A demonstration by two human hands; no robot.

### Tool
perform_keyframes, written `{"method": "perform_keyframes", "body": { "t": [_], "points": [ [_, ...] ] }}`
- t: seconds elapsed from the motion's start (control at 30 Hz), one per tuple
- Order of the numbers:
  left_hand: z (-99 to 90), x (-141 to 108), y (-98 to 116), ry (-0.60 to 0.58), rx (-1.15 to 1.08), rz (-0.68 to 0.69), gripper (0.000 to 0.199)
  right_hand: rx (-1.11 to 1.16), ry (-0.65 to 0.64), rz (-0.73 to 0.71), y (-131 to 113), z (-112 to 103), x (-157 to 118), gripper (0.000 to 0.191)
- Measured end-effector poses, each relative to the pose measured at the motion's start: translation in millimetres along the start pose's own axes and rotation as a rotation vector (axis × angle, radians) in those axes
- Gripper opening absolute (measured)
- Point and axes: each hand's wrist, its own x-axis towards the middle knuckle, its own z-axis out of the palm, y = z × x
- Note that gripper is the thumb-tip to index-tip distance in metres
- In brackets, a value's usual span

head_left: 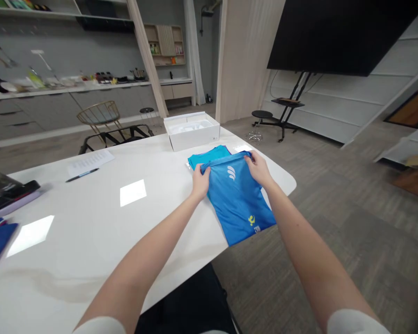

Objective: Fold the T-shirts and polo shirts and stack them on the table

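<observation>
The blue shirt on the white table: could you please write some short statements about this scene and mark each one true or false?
1. The left hand and the right hand both hold the top edge of the blue shirt. True.
2. The white box is closed. False: it stands open on the white table.
3. A teal cloth lies on the white table, beyond the blue shirt. True.
4. The pen stands upright. False: it lies flat on the white table.
</observation>
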Motion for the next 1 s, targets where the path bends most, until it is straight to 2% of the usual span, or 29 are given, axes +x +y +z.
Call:
{"method": "perform_keyframes", "body": {
  "t": [0.1,0.17,0.23,0.3,0.37,0.47,0.57,0.63,0.73,0.83,0.9,1.0],
  "points": [
    [2.7,22.6,22.9,0.024,0.01,0.148,0.011,0.044,0.073,-0.07,-12.1,-2.2,32.6,0.027],
    [6.5,47.0,34.3,0.052,0.008,0.15,0.009,0.042,0.085,-0.12,-18.9,1.9,65.7,0.026],
    [9.5,74.3,33.0,0.1,0.018,0.094,0.008,0.02,0.074,-0.142,-18.3,16.7,99.7,0.026],
    [9.4,98.9,17.1,0.145,0.054,-0.004,0.009,-0.024,0.03,-0.121,-8.4,42.5,126.0,0.028],
    [5.5,116.1,-8.8,0.148,0.136,-0.141,0.011,-0.1,-0.076,-0.052,9.6,74.7,138.9,0.029],
    [-3.9,126.7,-48.8,0.099,0.269,-0.344,0.008,-0.238,-0.291,0.081,41.5,117.5,134.6,0.028],
    [-10.1,129.8,-71.9,0.086,0.301,-0.385,0.007,-0.347,-0.372,0.148,63.8,138.6,124.0,0.028],
    [-11.0,132.7,-76.3,0.098,0.318,-0.337,0.01,-0.382,-0.343,0.166,68.6,142.4,123.4,0.029],
    [-10.2,134.3,-72.0,0.127,0.395,-0.244,0.022,-0.41,-0.271,0.183,62.8,143.1,128.1,0.034],
    [-8.4,124.5,-60.4,0.159,0.631,-0.093,0.041,-0.467,-0.235,0.174,48.8,144.7,124.8,0.045],
    [-5.5,111.7,-51.9,0.075,0.783,0.104,0.048,-0.501,-0.23,0.113,39.5,145.9,115.4,0.054],
    [2.3,89.6,-44.9,-0.238,0.859,0.347,0.048,-0.453,-0.284,-0.08,33.8,145.5,94.5,0.05]
  ]
}}
